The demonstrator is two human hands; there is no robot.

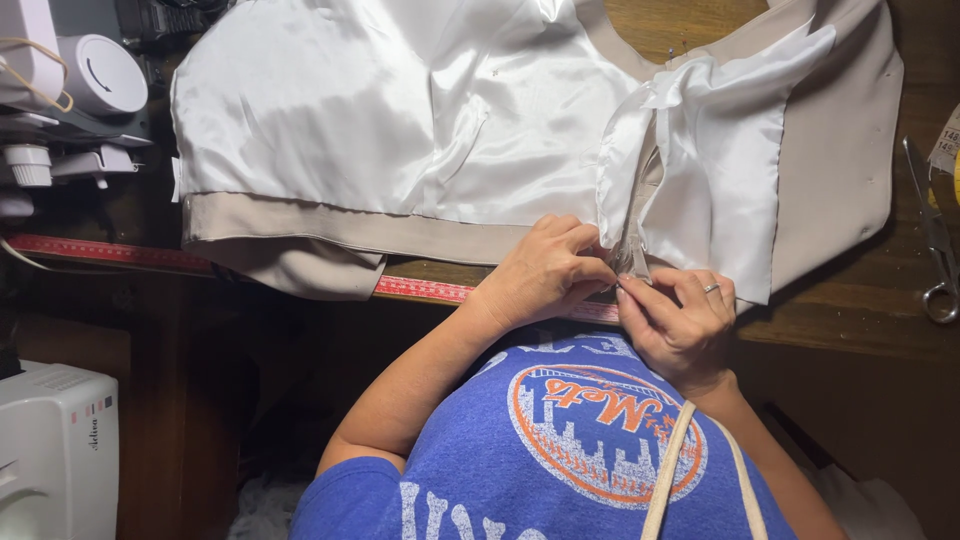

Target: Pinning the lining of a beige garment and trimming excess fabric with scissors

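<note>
A beige garment (840, 150) with shiny white lining (400, 110) lies spread on a dark wooden table (850, 320). A fold of the lining hangs toward the table's near edge. My left hand (545, 275) pinches the lower edge of that fold, fingers closed on the cloth. My right hand (680, 320), with a ring on one finger, pinches the same edge just to the right. Both hands touch each other at the seam. Whether a pin or needle is between the fingers is too small to tell.
A red measuring tape (110, 252) runs along the table's near edge. Scissors (935, 245) lie at the right edge. A white sewing machine (70, 80) stands at the far left, another white machine (55, 450) at lower left. A cloth tape hangs round my neck.
</note>
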